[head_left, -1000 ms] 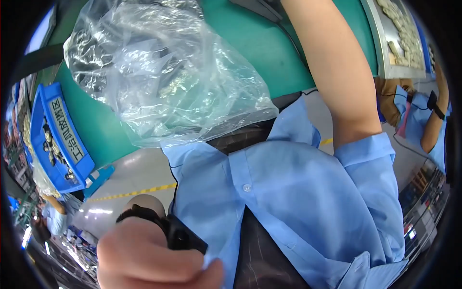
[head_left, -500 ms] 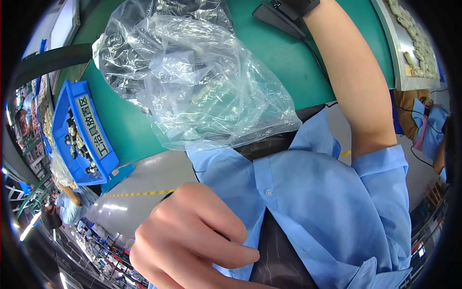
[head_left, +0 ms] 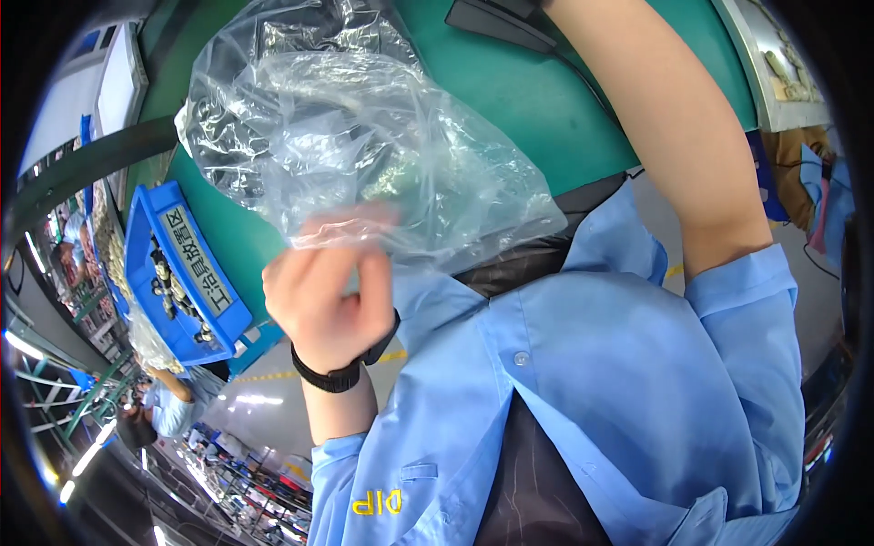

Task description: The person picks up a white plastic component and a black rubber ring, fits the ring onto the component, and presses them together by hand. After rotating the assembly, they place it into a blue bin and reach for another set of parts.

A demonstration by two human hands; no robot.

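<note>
A large clear plastic bag (head_left: 437,155) lies crumpled on the green table mat (head_left: 510,91), its near edge hanging toward my shirt. Dark items in clear wrapping (head_left: 337,36) show at its far end. My left hand (head_left: 332,296), with a black band (head_left: 337,375) on the wrist, is at the bag's near left edge. Its fingertips are blurred behind the film, so their grip is unclear. My right forearm (head_left: 665,109) reaches over the mat; that hand is beyond the top edge. Beside the forearm lies a black flat device (head_left: 501,25) with a cable.
At the left table edge sits a blue bin (head_left: 182,273) holding several small dark and metallic parts. A pale-framed tray (head_left: 787,68) with beige pieces stands at the far right. A dark curved bar (head_left: 100,182) crosses the left side. Other people in blue work nearby.
My left hand has moved from low in front of my shirt up and away to the bag, its fingers now behind the film. The view has shifted slightly; my right arm stays stretched forward.
</note>
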